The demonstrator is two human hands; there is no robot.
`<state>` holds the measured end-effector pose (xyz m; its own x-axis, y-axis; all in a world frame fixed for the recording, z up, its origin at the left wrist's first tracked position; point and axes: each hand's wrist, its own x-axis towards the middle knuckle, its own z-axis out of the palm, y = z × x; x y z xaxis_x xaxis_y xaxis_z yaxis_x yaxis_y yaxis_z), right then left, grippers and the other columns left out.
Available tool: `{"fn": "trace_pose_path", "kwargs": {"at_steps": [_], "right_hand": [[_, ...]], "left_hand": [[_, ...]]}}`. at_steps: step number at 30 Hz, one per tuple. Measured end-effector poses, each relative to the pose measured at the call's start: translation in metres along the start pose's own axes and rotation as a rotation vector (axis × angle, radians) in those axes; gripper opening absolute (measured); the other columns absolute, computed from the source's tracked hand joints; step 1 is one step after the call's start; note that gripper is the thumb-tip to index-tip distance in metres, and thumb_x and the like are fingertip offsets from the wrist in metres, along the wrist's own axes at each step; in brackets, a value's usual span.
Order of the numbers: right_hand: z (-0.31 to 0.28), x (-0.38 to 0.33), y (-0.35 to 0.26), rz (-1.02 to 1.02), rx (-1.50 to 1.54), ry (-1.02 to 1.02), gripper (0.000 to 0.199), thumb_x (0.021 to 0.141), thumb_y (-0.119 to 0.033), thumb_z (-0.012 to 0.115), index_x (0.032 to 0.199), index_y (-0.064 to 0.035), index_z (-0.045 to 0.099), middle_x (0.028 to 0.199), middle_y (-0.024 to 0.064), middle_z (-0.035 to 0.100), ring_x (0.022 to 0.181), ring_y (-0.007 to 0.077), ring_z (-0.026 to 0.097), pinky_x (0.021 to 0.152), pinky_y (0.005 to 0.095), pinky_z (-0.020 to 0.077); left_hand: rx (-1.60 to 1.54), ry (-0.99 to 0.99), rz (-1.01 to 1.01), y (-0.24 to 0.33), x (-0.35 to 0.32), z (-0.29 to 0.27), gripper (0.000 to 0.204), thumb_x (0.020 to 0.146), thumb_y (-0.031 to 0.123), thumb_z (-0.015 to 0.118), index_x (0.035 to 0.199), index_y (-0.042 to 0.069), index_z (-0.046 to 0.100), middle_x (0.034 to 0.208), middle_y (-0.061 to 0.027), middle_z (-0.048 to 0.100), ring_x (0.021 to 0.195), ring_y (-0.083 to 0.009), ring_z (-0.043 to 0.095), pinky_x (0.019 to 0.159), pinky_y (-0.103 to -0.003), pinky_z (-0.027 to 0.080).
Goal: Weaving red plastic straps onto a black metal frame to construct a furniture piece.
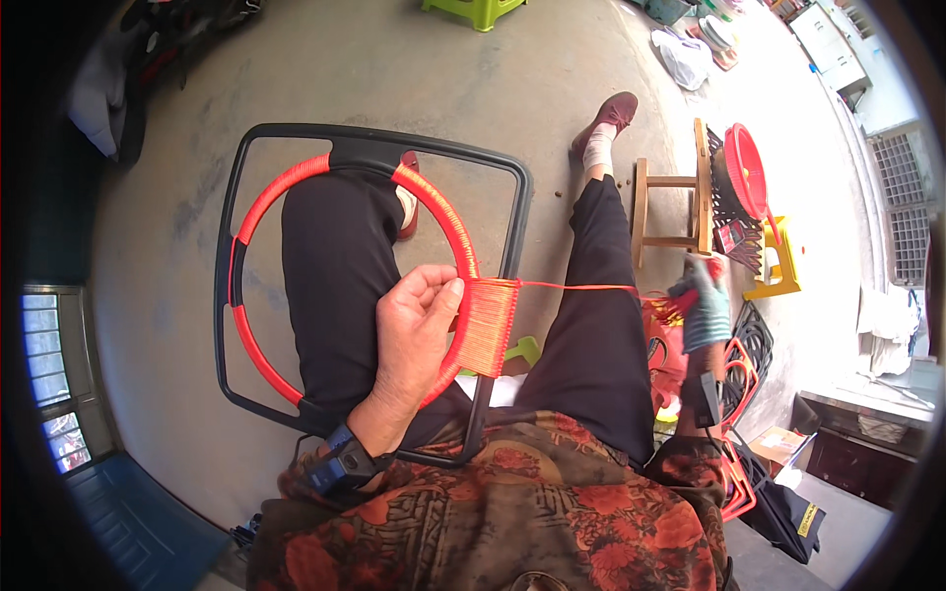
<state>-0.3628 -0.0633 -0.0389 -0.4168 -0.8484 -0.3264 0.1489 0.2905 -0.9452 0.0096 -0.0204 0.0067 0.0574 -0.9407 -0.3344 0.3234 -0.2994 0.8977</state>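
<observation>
While the bare left hand [419, 320] is pinching the round red-wrapped ring [440, 204] at the view's centre-left, the grey-green-gloved right hand [704, 307] is gripping, at right, the thin red cord [581, 288], which is running sideways from the orange wound band [490, 325] nearer the left hand.

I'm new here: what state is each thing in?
Ring: mostly wrapped in red-orange, some black gaps.
Outer frame: mostly bare black.
Cord panel: wound across ring and frame.
Cord: stretched straight.
Left hand: bare, pinching at ring.
Right hand: gloved, blurred, holding cord.
Right shoe: worn.
</observation>
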Motion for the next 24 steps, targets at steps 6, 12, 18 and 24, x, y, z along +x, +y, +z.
{"fn": "trace_pose_path", "kwargs": {"at_steps": [6, 12, 18, 24], "right_hand": [[0.137, -0.078, -0.011, 0.255, 0.089, -0.65, 0.046, 0.097, -0.037, 0.053, 0.129, -0.0033, 0.054, 0.102, 0.0089, 0.065, 0.055, 0.0114, 0.056, 0.051, 0.0246, 0.0485], [0.123, -0.064, 0.021, 0.386, 0.013, -1.001, 0.032, 0.096, -0.037, 0.056, 0.098, -0.0046, 0.058, 0.1, 0.0107, 0.062, 0.066, 0.0159, 0.062, 0.064, 0.0294, 0.0533], [0.145, -0.079, -0.004, 0.397, 0.843, -0.609, 0.031, 0.1, -0.034, 0.051, 0.081, -0.0096, 0.05, 0.095, 0.0101, 0.063, 0.087, 0.0244, 0.061, 0.074, 0.0365, 0.0539], [0.149, -0.067, 0.015, 0.49, 1.049, -0.649, 0.035, 0.101, -0.034, 0.049, 0.075, -0.0111, 0.047, 0.063, 0.0016, 0.046, 0.063, 0.0199, 0.052, 0.055, 0.0333, 0.0473]], "left_hand": [[-0.132, -0.021, -0.063, 0.003, -0.001, -0.003, 0.013, 0.097, 0.008, 0.057, 0.104, -0.002, 0.059, 0.092, -0.0076, 0.068, 0.081, -0.0095, 0.065, 0.073, -0.025, 0.054], [-0.156, 0.001, -0.094, 0.002, 0.001, -0.003, 0.015, 0.095, 0.011, 0.06, 0.104, -0.002, 0.059, 0.09, -0.0068, 0.068, 0.08, -0.0091, 0.065, 0.072, -0.025, 0.054], [-0.198, -0.043, -0.159, -0.003, 0.003, -0.006, 0.024, 0.099, 0.018, 0.055, 0.108, -0.004, 0.057, 0.097, -0.0105, 0.067, 0.082, -0.013, 0.066, 0.074, -0.028, 0.055], [-0.391, -0.291, -0.318, 0.004, 0.002, 0.0, 0.037, 0.104, 0.027, 0.04, 0.121, -0.005, 0.047, 0.104, -0.0228, 0.065, 0.091, -0.0321, 0.068, 0.082, -0.04, 0.056]]}}
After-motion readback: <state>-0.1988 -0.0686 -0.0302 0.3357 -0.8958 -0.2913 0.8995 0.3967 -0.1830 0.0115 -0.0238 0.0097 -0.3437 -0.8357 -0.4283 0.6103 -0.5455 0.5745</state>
